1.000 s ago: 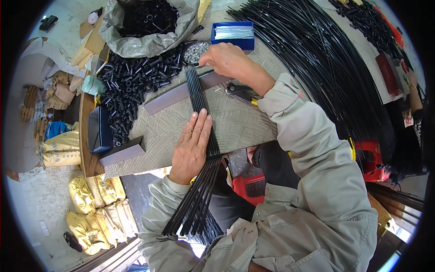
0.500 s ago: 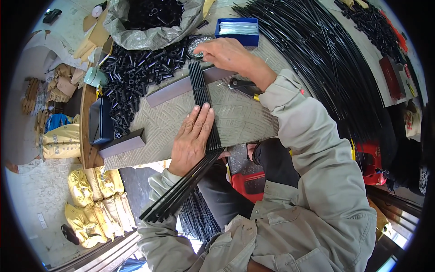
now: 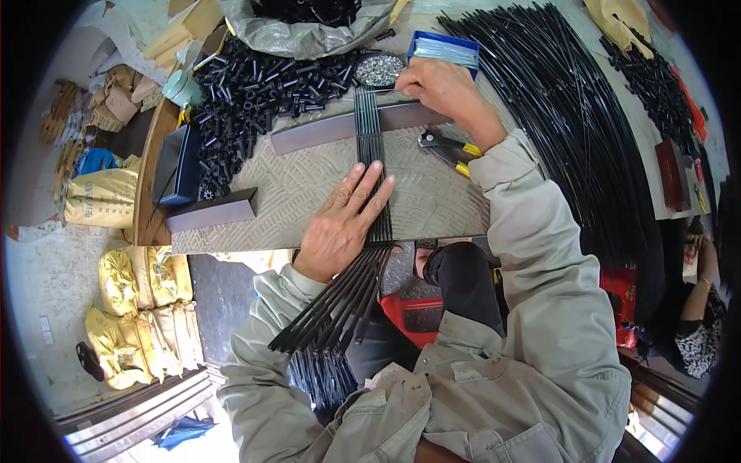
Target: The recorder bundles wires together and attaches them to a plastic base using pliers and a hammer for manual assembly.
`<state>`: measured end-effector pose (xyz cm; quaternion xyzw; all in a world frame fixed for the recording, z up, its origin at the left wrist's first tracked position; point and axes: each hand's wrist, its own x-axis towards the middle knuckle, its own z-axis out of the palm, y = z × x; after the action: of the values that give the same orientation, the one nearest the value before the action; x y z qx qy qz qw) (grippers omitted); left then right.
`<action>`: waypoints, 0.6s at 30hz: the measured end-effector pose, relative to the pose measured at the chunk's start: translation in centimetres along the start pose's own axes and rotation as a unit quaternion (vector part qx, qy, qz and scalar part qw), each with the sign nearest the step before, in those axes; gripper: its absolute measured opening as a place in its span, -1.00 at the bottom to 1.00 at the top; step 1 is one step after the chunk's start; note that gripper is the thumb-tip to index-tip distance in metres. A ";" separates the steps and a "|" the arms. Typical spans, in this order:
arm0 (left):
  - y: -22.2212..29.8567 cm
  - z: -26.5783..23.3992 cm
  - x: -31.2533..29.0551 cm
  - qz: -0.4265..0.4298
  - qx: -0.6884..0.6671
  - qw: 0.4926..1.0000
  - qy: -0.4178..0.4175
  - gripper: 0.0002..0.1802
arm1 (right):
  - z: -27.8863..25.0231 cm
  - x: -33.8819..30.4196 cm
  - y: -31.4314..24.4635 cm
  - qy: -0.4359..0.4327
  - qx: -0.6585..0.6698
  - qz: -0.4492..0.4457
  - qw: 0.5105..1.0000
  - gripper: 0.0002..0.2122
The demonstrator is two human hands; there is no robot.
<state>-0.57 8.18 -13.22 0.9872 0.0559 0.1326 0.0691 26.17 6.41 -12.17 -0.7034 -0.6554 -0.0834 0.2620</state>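
Observation:
My left hand (image 3: 343, 220) lies with fingers outstretched on a flat row of thin black rods (image 3: 370, 143). The rods cross a grey metal bar (image 3: 309, 133) on the worktable, and their near ends fan out past its front edge over my lap. Beyond the bar, my right hand (image 3: 448, 89) is closed in a pinch beside the rods' far ends. A thin dark sliver shows at its fingertips, too small to name. Just left of those fingers is a round dish of small silver pieces (image 3: 380, 71). A blue box of thin pale strips (image 3: 446, 51) stands behind the hand.
Yellow-handled cutting pliers (image 3: 448, 147) lie right of the rods. Short black tubes (image 3: 262, 96) are heaped at the left, below a grey sack (image 3: 309, 40). Long black rods (image 3: 556, 116) cover the right side. A second metal bar (image 3: 212, 210) rests near the left front edge.
My right hand has moved off the silver dish to its right, uncovering it. The rods' near ends have spread into a fan. My left hand stays on the rods; the whole view has shifted.

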 end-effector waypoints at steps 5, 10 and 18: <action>-0.5 0.4 -0.2 0.019 0.034 0.999 -0.010 -0.09 | 0.1 0.2 0.4 -0.016 0.083 0.058 0.995 -0.95; -0.6 0.5 -0.2 0.023 0.031 0.999 -0.007 -0.08 | 0.4 0.5 1.7 0.010 0.083 -0.018 0.996 -0.95; -0.4 0.1 -0.5 0.001 -0.016 1.000 0.006 -0.31 | 0.7 0.2 1.4 -0.002 0.118 -0.010 0.993 -0.91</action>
<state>-1.06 8.54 -13.55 0.9851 0.0527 0.1400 0.0848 27.44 6.92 -13.04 -0.6610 -0.6684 -0.0062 0.3411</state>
